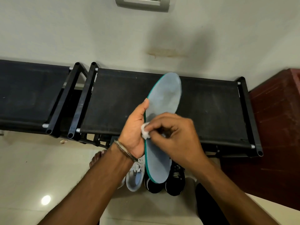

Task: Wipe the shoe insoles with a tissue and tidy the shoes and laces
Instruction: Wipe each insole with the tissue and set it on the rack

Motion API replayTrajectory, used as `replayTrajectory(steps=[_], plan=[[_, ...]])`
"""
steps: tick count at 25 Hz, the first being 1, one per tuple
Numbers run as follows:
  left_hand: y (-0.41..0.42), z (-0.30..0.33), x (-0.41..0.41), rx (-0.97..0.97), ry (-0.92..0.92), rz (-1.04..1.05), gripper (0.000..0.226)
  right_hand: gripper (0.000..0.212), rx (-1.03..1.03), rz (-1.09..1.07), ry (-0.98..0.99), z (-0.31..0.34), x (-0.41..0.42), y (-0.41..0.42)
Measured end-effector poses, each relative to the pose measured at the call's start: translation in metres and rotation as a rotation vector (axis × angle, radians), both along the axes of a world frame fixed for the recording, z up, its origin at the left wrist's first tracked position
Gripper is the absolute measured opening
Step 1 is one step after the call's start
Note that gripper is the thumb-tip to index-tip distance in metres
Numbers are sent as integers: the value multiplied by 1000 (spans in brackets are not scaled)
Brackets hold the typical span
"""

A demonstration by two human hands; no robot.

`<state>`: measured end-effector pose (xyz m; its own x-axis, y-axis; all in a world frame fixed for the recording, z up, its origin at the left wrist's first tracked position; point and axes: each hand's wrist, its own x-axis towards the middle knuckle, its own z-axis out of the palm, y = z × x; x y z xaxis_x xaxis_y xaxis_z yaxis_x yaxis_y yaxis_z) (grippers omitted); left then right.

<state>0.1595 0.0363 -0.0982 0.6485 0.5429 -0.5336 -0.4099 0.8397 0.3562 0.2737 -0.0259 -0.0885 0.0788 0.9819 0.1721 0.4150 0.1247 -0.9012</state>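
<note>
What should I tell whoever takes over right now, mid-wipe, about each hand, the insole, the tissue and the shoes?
Left hand: grip on the blue-grey insole at its left edge, held up over the black shoe rack.
Right hand: pinches the wadded white tissue against the insole's middle.
Shoes: a grey shoe and a black pair stand on the floor below, laces loose.
Done: insole out, wiping under way.
Left: finish this insole, refit it, do any other insoles, then tidy shoes and laces.
</note>
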Motion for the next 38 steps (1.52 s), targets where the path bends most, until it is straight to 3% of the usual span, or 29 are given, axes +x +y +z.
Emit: replayTrajectory(steps=[3, 8, 10, 14, 16, 20, 22, 24, 27, 29, 35, 38], plan=[[1, -4, -2, -31, 13, 15, 58, 18, -39, 146, 17, 5, -6, -3], [-13, 3, 8, 18, -8, -48, 57, 13, 52, -251, -147, -7, 14, 5], [-14, 4, 10, 34, -8, -69, 58, 13, 34, -310, -156, -8, 19, 6], [-5, 2, 2, -20, -13, -30, 58, 15, -113, 144, 6, 7, 8, -3], [-4, 2, 0, -16, -16, -25, 59, 16, -106, 209, 0, 9, 5, -5], [-16, 5, 11, 0, 9, -63, 57, 15, 115, -227, -166, -5, 25, 7], [-21, 6, 15, 32, 47, -92, 56, 15, 107, -362, -158, -8, 33, 10], [-16, 7, 12, 11, 45, -72, 57, 16, 85, -257, -108, -7, 26, 7], [-5, 7, 2, -24, 15, -31, 59, 17, -48, 157, 18, 3, 7, -1], [-4, 5, -1, -7, 34, -22, 58, 16, -93, 234, 60, 4, 6, 0], [-13, 4, 4, 29, 40, -49, 55, 14, 86, -236, -172, -9, 25, 10], [-16, 4, 5, 40, 17, -87, 55, 16, 7, -448, -93, -6, 42, 16]])
